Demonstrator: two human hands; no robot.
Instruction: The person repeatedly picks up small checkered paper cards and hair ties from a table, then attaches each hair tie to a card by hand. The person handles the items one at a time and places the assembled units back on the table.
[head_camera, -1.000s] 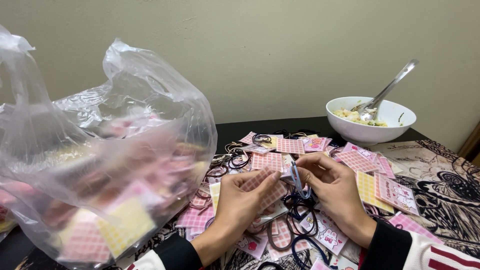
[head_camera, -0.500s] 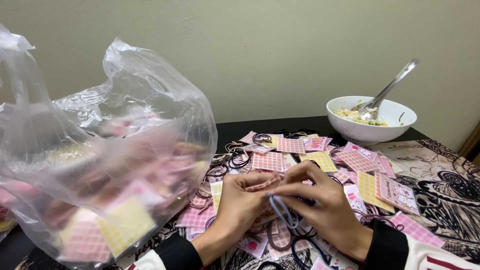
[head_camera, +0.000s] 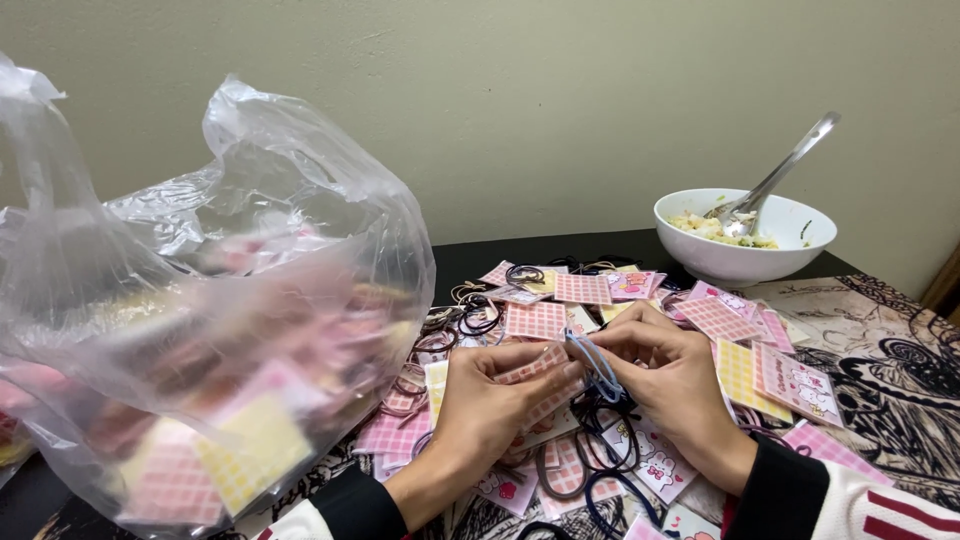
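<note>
My left hand (head_camera: 492, 398) pinches a small pink checked card (head_camera: 533, 364) by its edge, low in the middle of the view. My right hand (head_camera: 672, 380) meets it from the right and stretches a blue hair tie (head_camera: 594, 362) over the end of that card. Under both hands lies a heap of pink and yellow checked cards (head_camera: 580, 289) and loose dark hair ties (head_camera: 606, 452). Part of the held card is hidden by my fingers.
A large clear plastic bag (head_camera: 200, 330) full of similar cards fills the left side. A white bowl of food (head_camera: 744, 236) with a metal spoon (head_camera: 778, 177) stands at the back right. A patterned cloth (head_camera: 880, 350) covers the dark table on the right, near a plain wall.
My hands dropped lower and came together. The right hand has drawn a blue hair tie onto the pink card held by the left hand.
</note>
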